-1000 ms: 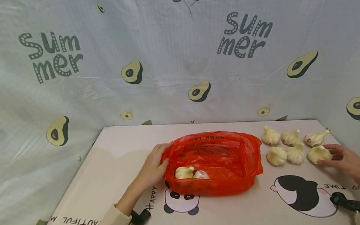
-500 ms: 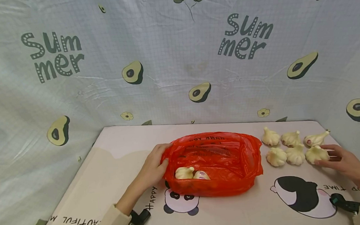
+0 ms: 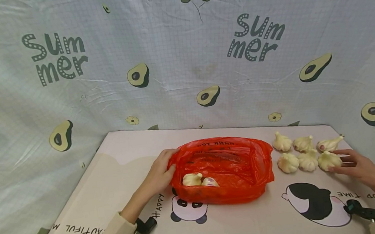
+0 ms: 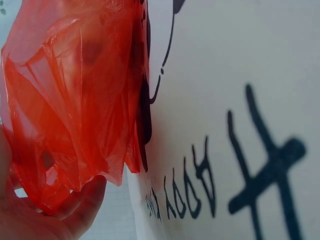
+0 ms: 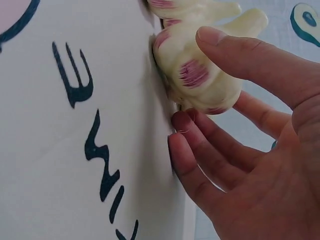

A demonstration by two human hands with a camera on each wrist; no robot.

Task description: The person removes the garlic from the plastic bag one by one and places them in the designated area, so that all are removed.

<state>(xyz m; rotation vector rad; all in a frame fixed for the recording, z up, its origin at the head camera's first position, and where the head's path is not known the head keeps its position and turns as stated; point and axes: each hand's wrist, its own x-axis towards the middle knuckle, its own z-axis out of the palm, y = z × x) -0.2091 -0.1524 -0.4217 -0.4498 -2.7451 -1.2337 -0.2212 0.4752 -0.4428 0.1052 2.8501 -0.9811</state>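
A red plastic bag (image 3: 224,195) stands with its mouth wide on the table, two garlic bulbs (image 3: 192,179) inside near its front left. My left hand (image 3: 160,171) grips the bag's left rim; in the left wrist view the fingers curl around the thin red plastic. On the right, my right hand (image 3: 359,167) holds a pale garlic bulb with purple patches (image 5: 195,70), thumb on one side and fingers around the other. This bulb sits at the front right of a group of loose garlic bulbs (image 3: 303,144), close beside its neighbour.
The group of several bulbs forms two rows right of the bag, near the table's right edge. The white table (image 3: 136,143) carries printed pandas and lettering. Behind it hangs a pale curtain (image 3: 167,40) with avocado prints. Each wrist wears a small black camera (image 3: 146,225).
My right hand has slid the garlic bulb slightly left, toward the other bulbs, then stayed nearly still. My left hand and the bag have not moved.
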